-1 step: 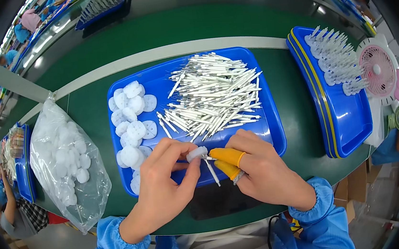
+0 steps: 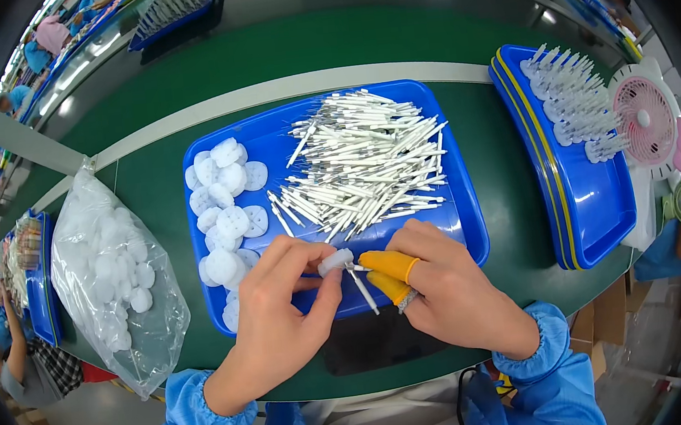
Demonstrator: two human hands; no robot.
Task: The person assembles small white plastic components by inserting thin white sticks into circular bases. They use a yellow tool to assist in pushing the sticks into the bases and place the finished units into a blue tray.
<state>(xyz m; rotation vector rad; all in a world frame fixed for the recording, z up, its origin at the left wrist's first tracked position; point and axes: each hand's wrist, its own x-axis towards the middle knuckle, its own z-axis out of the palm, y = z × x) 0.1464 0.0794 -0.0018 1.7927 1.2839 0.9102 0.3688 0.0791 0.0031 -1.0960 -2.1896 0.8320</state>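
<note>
My left hand pinches a translucent white plastic disc on edge between thumb and fingers. From the disc's right side a thin white stick slants down toward me. My right hand, with yellow finger covers on two fingers, closes on the end of another small white stick against the disc; most of that one is hidden. Both hands are over the near edge of a blue tray. In it lie a heap of white sticks and, on the left, several loose discs.
Left of the tray lies a clear bag of more discs. At right, stacked blue trays hold discs with upright sticks, beside a pink fan. A dark flat pad lies under my hands on the green table.
The lower end of the slanting stick has swung slightly to the right. Both hands keep nearly the same place and grip.
</note>
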